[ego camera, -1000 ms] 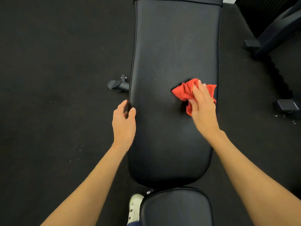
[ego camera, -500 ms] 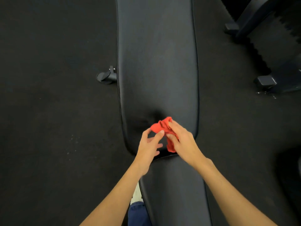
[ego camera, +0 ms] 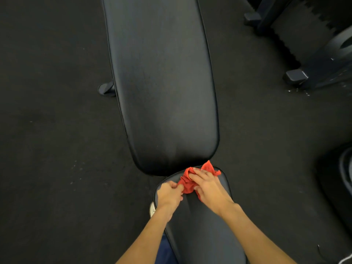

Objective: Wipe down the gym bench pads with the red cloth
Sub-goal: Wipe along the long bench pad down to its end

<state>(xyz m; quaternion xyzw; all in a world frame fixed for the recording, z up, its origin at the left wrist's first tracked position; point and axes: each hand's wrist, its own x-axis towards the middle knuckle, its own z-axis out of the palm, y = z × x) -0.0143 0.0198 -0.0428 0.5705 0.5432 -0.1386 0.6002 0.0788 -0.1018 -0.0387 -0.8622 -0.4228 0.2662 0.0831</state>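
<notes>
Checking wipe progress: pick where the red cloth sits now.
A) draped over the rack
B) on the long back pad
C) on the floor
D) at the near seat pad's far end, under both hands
D: the red cloth lies bunched on the seat pad, with the left hand and right hand on it.

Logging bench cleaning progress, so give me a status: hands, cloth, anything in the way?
Left hand pinching red cloth. Right hand pressing it onto seat pad, at the end nearest back pad. Nothing in the way.
</notes>
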